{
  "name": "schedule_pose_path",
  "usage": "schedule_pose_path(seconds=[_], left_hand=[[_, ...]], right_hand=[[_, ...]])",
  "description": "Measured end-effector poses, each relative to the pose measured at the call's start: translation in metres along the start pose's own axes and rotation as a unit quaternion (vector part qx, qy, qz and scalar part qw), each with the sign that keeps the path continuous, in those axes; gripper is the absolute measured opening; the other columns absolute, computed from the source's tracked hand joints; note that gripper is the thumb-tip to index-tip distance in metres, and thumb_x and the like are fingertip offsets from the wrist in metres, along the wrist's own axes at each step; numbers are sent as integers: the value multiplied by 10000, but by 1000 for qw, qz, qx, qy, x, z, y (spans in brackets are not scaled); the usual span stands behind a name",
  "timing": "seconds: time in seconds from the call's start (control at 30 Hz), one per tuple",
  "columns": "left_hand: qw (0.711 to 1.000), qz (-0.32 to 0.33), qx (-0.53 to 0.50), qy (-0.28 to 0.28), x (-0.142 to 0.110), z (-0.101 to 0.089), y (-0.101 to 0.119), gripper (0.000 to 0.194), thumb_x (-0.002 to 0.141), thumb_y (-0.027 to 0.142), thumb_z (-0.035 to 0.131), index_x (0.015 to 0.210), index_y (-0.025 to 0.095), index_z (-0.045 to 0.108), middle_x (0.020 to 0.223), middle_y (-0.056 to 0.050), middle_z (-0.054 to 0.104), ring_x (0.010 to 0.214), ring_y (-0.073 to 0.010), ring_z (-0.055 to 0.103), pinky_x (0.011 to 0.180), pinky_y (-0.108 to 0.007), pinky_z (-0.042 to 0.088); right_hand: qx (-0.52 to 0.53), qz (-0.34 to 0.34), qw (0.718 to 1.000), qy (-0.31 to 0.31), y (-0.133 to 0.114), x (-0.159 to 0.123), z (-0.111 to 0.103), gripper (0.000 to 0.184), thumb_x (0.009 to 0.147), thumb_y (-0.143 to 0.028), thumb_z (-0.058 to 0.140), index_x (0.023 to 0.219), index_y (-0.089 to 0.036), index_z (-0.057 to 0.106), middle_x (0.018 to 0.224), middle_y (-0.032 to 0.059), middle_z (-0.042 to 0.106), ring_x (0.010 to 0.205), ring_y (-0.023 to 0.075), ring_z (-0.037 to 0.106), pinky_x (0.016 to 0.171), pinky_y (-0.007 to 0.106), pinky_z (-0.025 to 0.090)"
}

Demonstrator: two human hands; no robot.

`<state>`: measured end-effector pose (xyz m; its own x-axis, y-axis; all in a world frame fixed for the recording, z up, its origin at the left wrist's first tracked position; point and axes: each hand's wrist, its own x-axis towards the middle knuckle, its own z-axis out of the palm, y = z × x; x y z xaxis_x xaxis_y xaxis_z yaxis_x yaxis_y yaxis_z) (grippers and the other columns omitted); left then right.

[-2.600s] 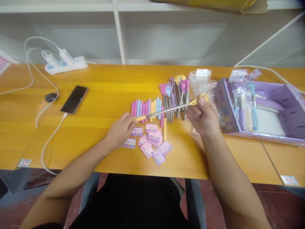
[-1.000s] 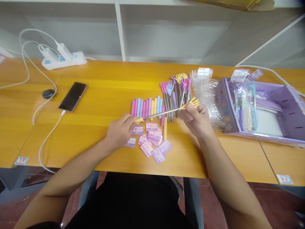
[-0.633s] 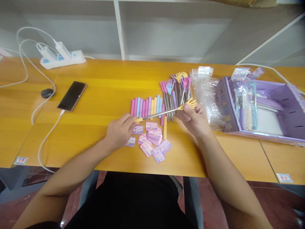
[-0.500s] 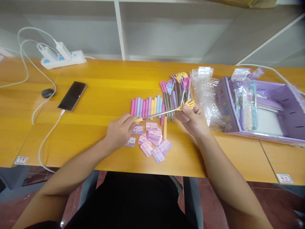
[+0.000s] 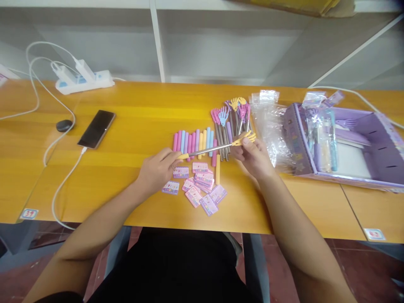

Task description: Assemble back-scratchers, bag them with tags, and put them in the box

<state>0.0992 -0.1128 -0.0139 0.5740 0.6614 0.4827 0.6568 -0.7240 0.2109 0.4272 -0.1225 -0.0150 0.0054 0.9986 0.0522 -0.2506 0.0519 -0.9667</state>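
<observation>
My left hand (image 5: 157, 170): closed around the handle (image 5: 183, 156) | my right hand (image 5: 255, 157): pinching the hand-shaped head (image 5: 245, 140) | yellow back scratcher (image 5: 210, 150): above the table (image 5: 135, 110), between front and back edges | printed cards (image 5: 204, 179): nearer the front edge

A yellow-orange wooden desk (image 5: 139, 122) runs from left to right, a seam (image 5: 350, 206) crossing its top at each side. Beyond its far edge I see pale grey shelving (image 5: 227, 46), parted by a white upright (image 5: 158, 42) and dim inside. The desk looks brightest left of the middle. Below the near edge, the floor (image 5: 280, 259) is laid in dark red tiles.
</observation>
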Motion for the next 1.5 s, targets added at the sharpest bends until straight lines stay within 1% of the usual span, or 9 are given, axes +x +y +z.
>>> schedule_pose_path(seconds=[0.13,0.27,0.4,0.57,0.8,0.97,1.13,1.3,1.5], left_hand=[[999,13,-4,-36,-1,1,-2,318,1165,382,504,1234,206,760,1014,-61,772,815,-157,710,647,-275,451],[998,32,-8,-62,-2,1,-1,313,1164,376,508,1223,194,755,1042,-61,788,827,-159,726,656,-281,463],[996,66,-20,-54,-1,-1,2,287,1161,341,515,1213,185,750,1053,-58,798,832,-157,734,668,-283,476],[996,86,-25,-23,-2,-1,4,249,1142,340,566,1130,191,765,997,-36,812,796,-141,735,623,-277,450],[996,80,-46,13,-3,5,3,209,1115,330,623,1080,201,783,993,-15,824,796,-130,745,627,-278,463],[994,70,-85,16,-4,9,13,209,1115,339,632,1060,215,790,938,5,815,762,-107,734,605,-262,446],[995,52,-78,25,-9,14,24,249,1107,385,645,1014,208,792,850,0,791,702,-118,708,597,-272,438],[995,51,-72,47,-15,18,30,232,1096,380,660,1036,208,803,901,-14,824,717,-128,736,611,-275,466],[996,15,-83,-11,-21,21,36,289,1112,435,621,1127,238,831,983,-35,856,815,-148,790,664,-278,540]], right_hand=[[-28,-28,999,32,3,3,-6,500,884,-710,784,769,-246,637,681,-13,496,572,138,425,518,302,289],[-44,-52,996,53,2,3,-5,494,916,-608,801,677,-241,571,609,-24,434,558,141,401,529,300,290],[-12,-10,1000,25,-1,0,-2,503,904,-551,844,662,-232,540,583,-56,332,521,114,277,517,289,184],[15,48,999,-6,-2,-6,6,525,896,-530,859,648,-226,511,597,-64,290,536,109,243,531,296,158],[19,68,997,-8,1,-12,22,601,879,-537,876,613,-227,435,622,-62,272,554,105,229,545,312,144],[14,82,997,-12,7,-18,33,605,884,-563,871,630,-228,435,629,-61,289,561,108,238,554,312,157],[12,82,996,-31,15,-23,41,599,901,-598,852,652,-232,447,616,-65,305,556,111,237,548,306,167],[24,81,995,-51,22,-27,50,586,943,-600,812,667,-232,449,617,-71,301,556,110,236,557,302,182],[16,57,997,-58,15,-31,54,568,965,-610,785,683,-242,456,630,-68,299,567,120,239,562,304,202]])
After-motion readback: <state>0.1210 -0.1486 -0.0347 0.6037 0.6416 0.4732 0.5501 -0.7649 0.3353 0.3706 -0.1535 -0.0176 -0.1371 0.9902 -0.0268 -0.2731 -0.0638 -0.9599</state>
